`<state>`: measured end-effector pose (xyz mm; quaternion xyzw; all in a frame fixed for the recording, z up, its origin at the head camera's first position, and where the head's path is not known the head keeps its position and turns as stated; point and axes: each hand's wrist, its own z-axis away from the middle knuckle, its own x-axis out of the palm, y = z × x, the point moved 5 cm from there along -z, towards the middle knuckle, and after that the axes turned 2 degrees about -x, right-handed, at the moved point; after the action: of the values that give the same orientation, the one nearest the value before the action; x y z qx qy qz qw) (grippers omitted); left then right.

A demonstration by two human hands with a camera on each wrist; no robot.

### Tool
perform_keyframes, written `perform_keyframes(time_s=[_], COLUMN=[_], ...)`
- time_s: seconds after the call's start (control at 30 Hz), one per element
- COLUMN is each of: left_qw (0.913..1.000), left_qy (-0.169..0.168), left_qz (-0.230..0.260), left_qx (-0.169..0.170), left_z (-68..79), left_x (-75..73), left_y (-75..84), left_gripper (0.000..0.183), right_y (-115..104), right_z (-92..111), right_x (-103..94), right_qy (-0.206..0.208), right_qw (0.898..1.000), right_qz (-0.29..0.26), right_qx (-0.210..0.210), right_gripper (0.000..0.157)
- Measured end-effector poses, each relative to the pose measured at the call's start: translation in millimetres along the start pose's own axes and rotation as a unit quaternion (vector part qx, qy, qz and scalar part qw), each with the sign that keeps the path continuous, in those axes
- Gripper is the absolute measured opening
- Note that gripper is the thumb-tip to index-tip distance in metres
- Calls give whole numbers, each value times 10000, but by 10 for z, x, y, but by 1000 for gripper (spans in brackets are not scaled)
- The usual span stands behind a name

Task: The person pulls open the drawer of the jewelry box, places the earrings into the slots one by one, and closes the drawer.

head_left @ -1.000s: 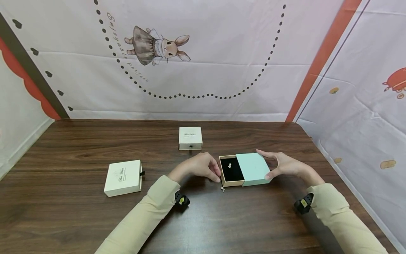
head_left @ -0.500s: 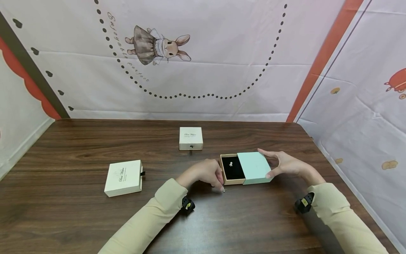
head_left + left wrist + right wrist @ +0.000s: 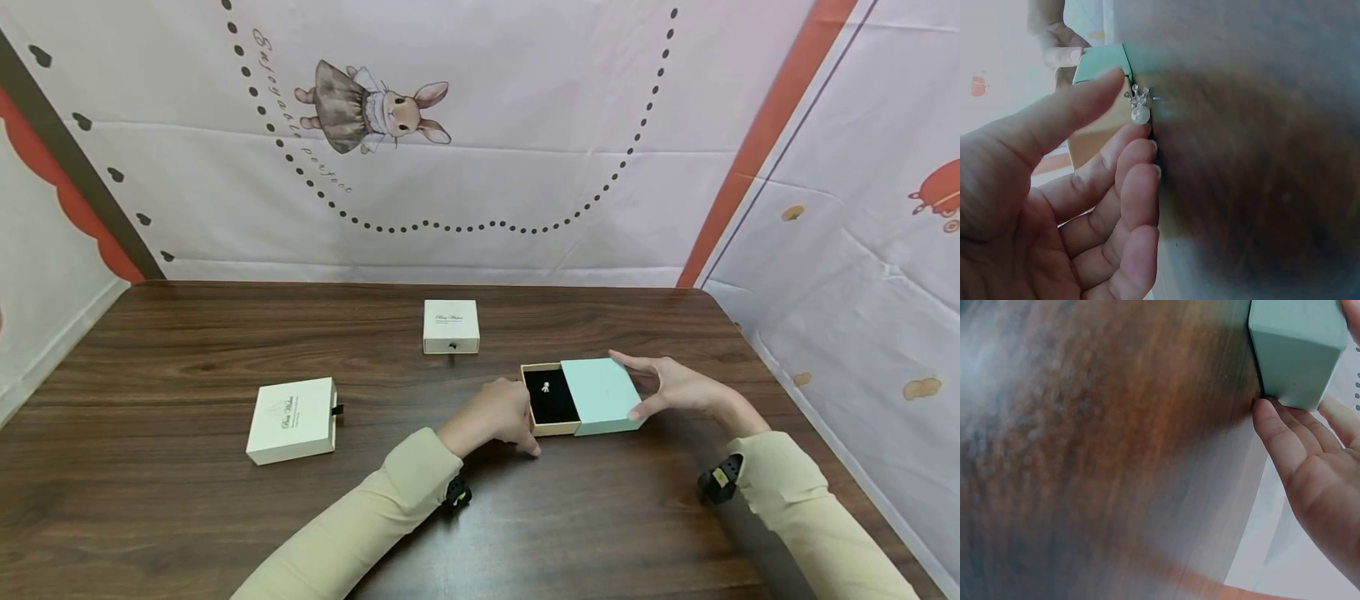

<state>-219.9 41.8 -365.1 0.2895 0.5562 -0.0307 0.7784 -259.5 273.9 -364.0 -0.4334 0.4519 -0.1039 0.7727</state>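
Observation:
A mint-green jewelry box (image 3: 600, 396) has its drawer (image 3: 555, 429) slid partway out to the left. On the drawer's black lining sits a small silver earring (image 3: 546, 387). My right hand (image 3: 682, 390) holds the box's right end, thumb at the near corner and fingers toward the far one. At the drawer's left front corner is my left hand (image 3: 498, 415), low over the table. In the left wrist view, a pearl earring with a crown-shaped top (image 3: 1140, 115) shows between thumb tip and index fingertip, with a gap around it; the head view hides this earring behind the hand.
A cream box with a black pull tab (image 3: 292, 419) lies on the left of the wooden table (image 3: 165, 500). Another, smaller cream box (image 3: 451, 325) stands farther back, near the middle. A printed cloth (image 3: 525, 100) hangs behind the table.
My left hand has moved right and slightly nearer, covering the loose earring by the drawer. The mint box shifted slightly at first; my right hand has stayed on it.

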Motion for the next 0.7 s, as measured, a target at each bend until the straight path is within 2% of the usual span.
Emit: perform_keyframes(time_s=[0.33, 0.53, 0.7], left_qw=[9998, 9998, 9995], left_qy=[86, 134, 17], left_qz=[-154, 103, 314], left_qx=[-34, 40, 80], left_z=[3, 20, 30], left_x=[-20, -53, -67], left_y=[-16, -36, -74], left_gripper=[29, 25, 24], right_y=[6, 11, 11], right_z=[-11, -15, -14], right_x=[8, 4, 12], right_qy=[-36, -61, -37], right_qw=[10000, 9999, 10000], right_qz=[-64, -85, -76], right_qx=[-11, -2, -34], right_gripper=[97, 97, 96])
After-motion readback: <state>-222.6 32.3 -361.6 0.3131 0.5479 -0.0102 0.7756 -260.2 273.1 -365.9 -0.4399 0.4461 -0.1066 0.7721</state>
